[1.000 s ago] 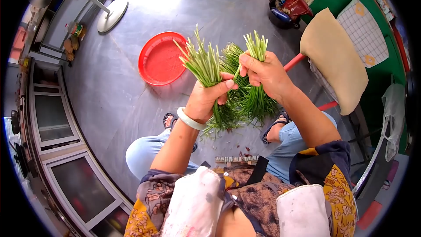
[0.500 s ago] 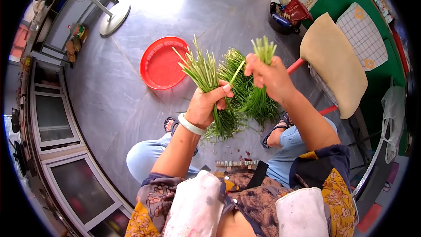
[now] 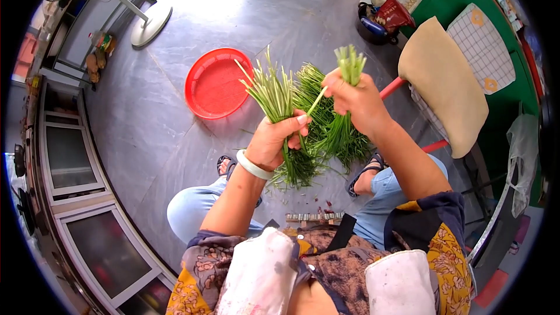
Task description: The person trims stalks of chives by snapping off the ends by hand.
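Observation:
My left hand [image 3: 275,140], with a pale bangle [image 3: 254,165] at its wrist, is closed around a bunch of green stalks [image 3: 274,96], pale ends up. One stalk [image 3: 316,102] sticks out from its thumb and finger toward my right hand [image 3: 357,99]. That hand is wrapped round a smaller bunch [image 3: 350,65], its leaves hanging below, and its fingertips are at the upper end of the single stalk. Below and behind both hands lies a pile of the same greens [image 3: 309,87] on the floor.
A red plastic basket [image 3: 217,84] stands on the grey floor [image 3: 146,140] left of the pile. A tan-covered seat [image 3: 446,87] is at right, a dark pot [image 3: 374,26] behind it. A fan base [image 3: 151,25] stands back left, glass-fronted cabinets [image 3: 105,245] at left.
My right hand has moved slightly down and away from my left hand with its bunch. The single stalk, earlier between both hands, now tilts up from my left thumb to my right fingertips.

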`<control>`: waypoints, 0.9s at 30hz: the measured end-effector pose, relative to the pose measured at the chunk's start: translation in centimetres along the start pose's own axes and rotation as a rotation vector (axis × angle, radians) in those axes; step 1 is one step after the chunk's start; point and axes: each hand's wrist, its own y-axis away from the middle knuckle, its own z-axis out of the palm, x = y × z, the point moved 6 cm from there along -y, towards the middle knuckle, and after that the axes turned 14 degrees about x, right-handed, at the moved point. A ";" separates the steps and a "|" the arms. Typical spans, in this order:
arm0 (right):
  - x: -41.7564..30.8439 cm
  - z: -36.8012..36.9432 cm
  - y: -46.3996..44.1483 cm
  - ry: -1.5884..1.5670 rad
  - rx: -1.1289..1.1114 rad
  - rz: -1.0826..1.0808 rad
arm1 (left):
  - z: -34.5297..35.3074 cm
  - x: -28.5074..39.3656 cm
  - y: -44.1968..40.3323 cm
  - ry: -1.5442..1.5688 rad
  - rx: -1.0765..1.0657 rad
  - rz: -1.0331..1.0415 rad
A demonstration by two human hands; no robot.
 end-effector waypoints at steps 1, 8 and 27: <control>0.0 -0.6 -0.7 -0.089 0.024 -0.009 | -0.2 -0.1 0.0 0.005 0.015 -0.002; 1.0 0.6 0.6 0.066 -0.045 0.115 | -0.6 0.0 -0.1 0.056 0.095 0.001; -4.7 -8.1 -4.7 -0.453 0.267 -0.139 | 0.5 -1.6 0.6 -0.065 -0.067 -0.199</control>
